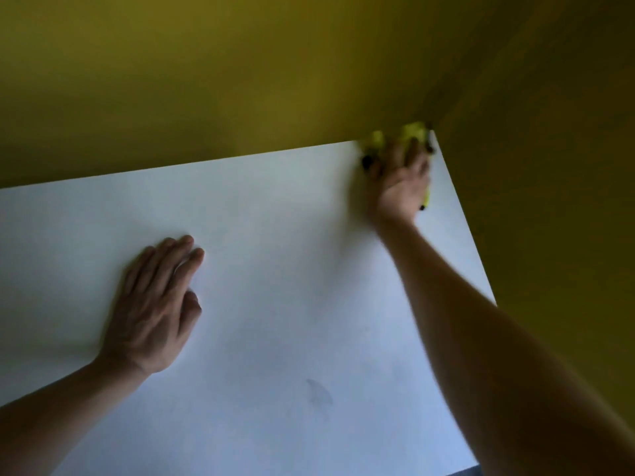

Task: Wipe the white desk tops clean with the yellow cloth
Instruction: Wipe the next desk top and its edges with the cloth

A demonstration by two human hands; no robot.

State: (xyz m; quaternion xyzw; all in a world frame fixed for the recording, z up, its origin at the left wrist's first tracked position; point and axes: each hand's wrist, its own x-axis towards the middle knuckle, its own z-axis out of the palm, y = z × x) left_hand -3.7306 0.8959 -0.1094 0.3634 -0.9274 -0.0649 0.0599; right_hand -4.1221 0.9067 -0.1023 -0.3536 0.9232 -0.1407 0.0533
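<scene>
The white desk top [275,269] fills most of the view. My right hand [398,180] reaches to its far right corner and presses the yellow cloth [414,132] flat onto the surface; only the cloth's edges show past my fingers, and the hand is blurred. My left hand [154,304] lies flat on the desk at the left, fingers straight, holding nothing. A faint grey smudge [319,393] marks the desk near its front middle.
Olive-yellow partition walls [240,80] stand along the desk's back edge and along its right side [549,201], meeting at the corner by the cloth. A dark strip of floor [467,472] shows below the desk's front right edge.
</scene>
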